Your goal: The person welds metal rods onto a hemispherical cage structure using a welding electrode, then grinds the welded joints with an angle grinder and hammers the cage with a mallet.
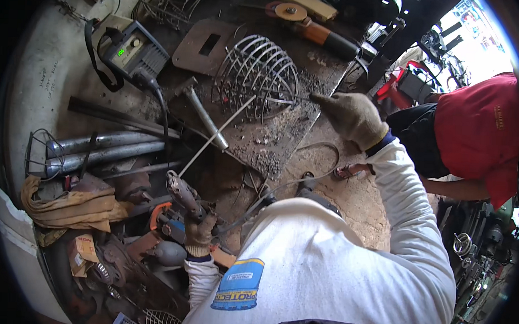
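My left hand [200,235], in a tan work glove, is closed around a welding electrode holder [185,195]. A long thin welding rod [216,136] sticks out of the holder, its far end overlapping the lower part of a rounded cage of bent metal bars [257,70]. The cage rests on a dirty metal-topped table [265,153]. My right hand [352,116], gloved too, is at the cage's right side with its fingers drawn together towards it. Something thin and dark shows at the fingertips, too small to name. A hammer [207,117] lies just left of the cage.
A welding machine [132,52] stands at the left, with metal pipes [108,151] below it. An angle grinder [315,30] and a flat plate with a slot [200,45] lie at the back. A person in a red shirt [472,135] is close on the right. A cable [293,177] crosses the floor.
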`<state>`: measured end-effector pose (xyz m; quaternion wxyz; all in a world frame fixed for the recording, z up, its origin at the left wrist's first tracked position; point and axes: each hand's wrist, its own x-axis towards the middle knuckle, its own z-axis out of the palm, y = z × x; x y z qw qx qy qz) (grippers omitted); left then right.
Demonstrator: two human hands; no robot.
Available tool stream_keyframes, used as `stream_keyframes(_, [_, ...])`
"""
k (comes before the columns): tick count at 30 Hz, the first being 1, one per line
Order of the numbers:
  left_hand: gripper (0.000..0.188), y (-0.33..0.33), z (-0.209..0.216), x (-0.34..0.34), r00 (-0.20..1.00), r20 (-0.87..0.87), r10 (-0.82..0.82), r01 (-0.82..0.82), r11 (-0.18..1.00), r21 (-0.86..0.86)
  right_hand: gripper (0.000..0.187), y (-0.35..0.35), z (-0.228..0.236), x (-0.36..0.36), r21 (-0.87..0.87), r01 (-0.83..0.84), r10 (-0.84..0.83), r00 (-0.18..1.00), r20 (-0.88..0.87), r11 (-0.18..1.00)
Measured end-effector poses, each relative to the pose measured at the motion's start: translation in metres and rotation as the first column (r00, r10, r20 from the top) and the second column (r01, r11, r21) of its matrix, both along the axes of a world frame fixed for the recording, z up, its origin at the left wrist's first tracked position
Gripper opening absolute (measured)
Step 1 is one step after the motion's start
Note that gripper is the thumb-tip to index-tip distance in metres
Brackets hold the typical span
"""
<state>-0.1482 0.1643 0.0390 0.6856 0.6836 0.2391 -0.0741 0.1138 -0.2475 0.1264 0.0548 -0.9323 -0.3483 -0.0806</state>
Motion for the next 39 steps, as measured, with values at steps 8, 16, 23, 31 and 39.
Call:
stream_keyframes(8, [0.024, -0.008, -0.001, -0.009, 0.993, 0.066, 0.095, -0.095, 0.995, -0.008, 0.048, 0.005, 0.008, -0.004, 0.103, -0.045, 0.049, 0.998, -0.042, 0.994])
stream_keyframes(16, [0.024, -0.001, -0.007, -0.009, 0.998, 0.064, -0.017, 0.015, 0.999, 0.033, 0.048, 0.004, 0.007, -0.002, 0.110, -0.061, 0.066, 0.997, -0.042, 0.992])
stream_keyframes(23, [0.025, -0.002, -0.015, -0.004, 0.996, 0.081, 0.030, -0.029, 0.999, -0.015, 0.050, 0.000, 0.002, 0.000, 0.131, -0.061, 0.069, 0.996, -0.060, 0.990])
stream_keyframes(31, [0.025, 0.000, -0.016, 0.000, 0.997, 0.083, -0.007, 0.002, 0.998, 0.058, 0.047, 0.002, 0.006, -0.001, 0.081, -0.015, 0.024, 0.994, -0.111, 0.997])
stream_keyframes(39, [0.024, -0.002, -0.017, 0.001, 0.997, 0.079, -0.012, 0.006, 0.997, 0.073, 0.048, 0.001, 0.001, 0.001, 0.122, -0.017, 0.027, 0.996, -0.081, 0.992])
